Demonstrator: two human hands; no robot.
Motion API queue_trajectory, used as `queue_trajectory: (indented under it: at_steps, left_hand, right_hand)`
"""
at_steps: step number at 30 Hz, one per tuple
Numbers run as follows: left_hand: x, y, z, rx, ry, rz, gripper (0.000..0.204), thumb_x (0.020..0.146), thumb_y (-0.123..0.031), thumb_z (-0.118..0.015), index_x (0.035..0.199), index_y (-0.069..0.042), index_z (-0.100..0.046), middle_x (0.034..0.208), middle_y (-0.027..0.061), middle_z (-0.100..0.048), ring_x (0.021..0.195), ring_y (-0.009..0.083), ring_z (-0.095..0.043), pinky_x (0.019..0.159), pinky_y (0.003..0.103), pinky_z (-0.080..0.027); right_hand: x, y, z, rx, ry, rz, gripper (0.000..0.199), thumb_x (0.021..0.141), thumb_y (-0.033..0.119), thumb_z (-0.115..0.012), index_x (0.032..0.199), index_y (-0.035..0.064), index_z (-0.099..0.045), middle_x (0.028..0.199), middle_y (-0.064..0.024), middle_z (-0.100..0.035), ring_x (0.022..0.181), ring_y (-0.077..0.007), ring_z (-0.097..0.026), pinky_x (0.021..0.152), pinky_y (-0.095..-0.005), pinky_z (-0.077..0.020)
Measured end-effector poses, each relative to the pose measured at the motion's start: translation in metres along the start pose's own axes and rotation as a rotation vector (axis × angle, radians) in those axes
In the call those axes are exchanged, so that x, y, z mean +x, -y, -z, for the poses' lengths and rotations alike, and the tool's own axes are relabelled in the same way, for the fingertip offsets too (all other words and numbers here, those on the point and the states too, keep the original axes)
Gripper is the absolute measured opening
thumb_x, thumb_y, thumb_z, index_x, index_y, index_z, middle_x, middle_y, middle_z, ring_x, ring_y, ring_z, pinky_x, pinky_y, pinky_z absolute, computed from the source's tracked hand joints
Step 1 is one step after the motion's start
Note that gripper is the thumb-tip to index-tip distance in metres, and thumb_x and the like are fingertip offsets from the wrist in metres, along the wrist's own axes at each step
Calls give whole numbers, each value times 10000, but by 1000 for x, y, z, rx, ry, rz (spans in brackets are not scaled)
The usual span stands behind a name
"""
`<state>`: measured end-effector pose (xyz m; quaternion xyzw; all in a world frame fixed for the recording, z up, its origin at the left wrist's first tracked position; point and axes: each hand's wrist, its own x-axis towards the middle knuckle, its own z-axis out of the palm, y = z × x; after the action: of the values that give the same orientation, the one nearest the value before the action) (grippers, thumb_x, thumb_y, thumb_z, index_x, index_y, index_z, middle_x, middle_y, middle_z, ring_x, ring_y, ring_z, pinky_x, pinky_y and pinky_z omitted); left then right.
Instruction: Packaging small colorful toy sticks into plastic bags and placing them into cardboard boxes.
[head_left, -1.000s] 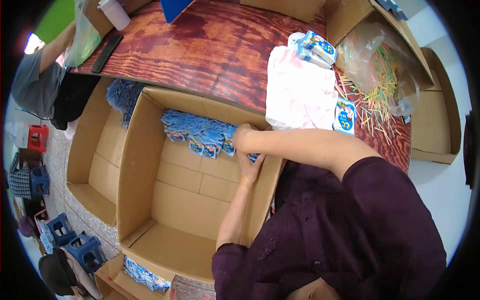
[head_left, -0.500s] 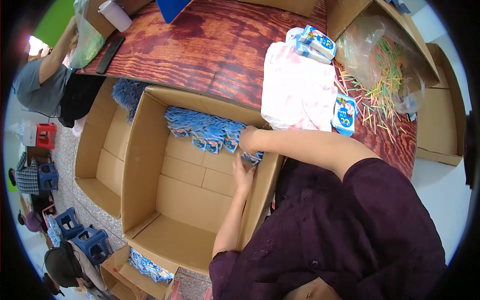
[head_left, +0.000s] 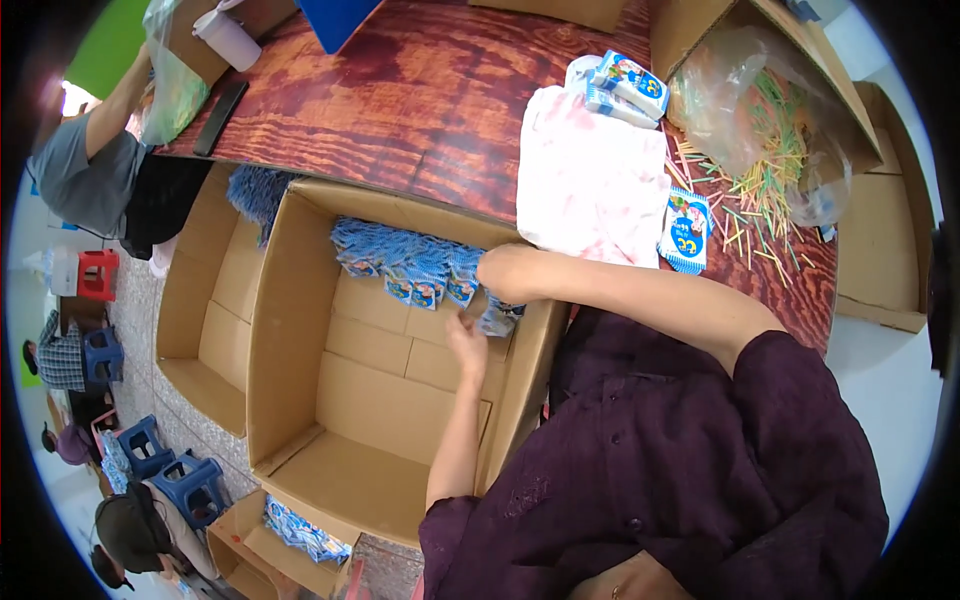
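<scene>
Along the table-side wall of a large open cardboard box (head_left: 365, 405), I have the blue packets (head_left: 405, 262) in view, lying in overlapping rows close to one corner. At the right end of those rows I see the right hand (head_left: 507, 273) bent down over them, its fingers turned away from my camera, so I cannot tell whether it grasps a packet or merely rests there. Just below it sits a blurred grey-blue bundle (head_left: 497, 318), probably more packets, though the smear keeps me from being sure. The left hand (head_left: 467, 340) is beside that bundle, over the box floor, fingers bent inward; whether they pinch anything I cannot tell from up here.

Beyond the box I look onto a red-brown wood-grain table (head_left: 380, 100). On it lies a white cloth (head_left: 595, 175) with pinkish blotches, with two stacked blue-and-white packs (head_left: 628, 88) at its upper corner and another pack (head_left: 687, 228) at its right edge. Farther right, thin coloured sticks (head_left: 765, 160) spill around a clear plastic bag (head_left: 720, 85). To the left I see a second box (head_left: 225, 330) with a blue heap (head_left: 258, 195) inside, and a person in a grey top (head_left: 90, 165) near the table's end.
</scene>
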<state>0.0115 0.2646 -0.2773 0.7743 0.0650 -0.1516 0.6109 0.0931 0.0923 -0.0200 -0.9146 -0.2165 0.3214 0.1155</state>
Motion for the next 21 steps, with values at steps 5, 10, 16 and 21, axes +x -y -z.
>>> queue_trajectory:
  at_steps: [5,10,16,21]
  left_hand:
    - [38,-6,-16,78,-127,-191,596,857,-137,-642,1358,41,-373,1174,218,-492,1122,385,-506,940,423,-437]
    - [38,-54,-62,236,-359,93,721,843,-297,-687,1378,19,-322,1261,238,-459,1161,384,-490,951,460,-434]
    - [10,-57,-51,-417,-257,169,503,920,-324,-600,1260,15,-452,1140,179,-566,1039,284,-587,850,423,-507]
    - [-24,-55,-36,-958,-140,580,343,978,-282,-507,1198,-19,-526,1089,105,-633,1000,214,-620,856,394,-517]
  right_hand:
    - [-22,15,13,228,-160,233,170,764,81,-590,869,-8,-689,862,-211,-668,855,-369,-644,753,-434,-507]
    - [-31,15,30,382,-178,204,195,814,81,-536,945,-20,-639,841,-235,-633,866,-386,-615,744,-446,-474]
    - [-21,18,7,243,-79,102,171,767,94,-577,854,-24,-665,814,-237,-647,801,-373,-643,711,-458,-490]
    - [-1,9,-25,82,34,88,171,728,92,-601,807,-21,-702,821,-238,-665,794,-366,-663,710,-451,-511]
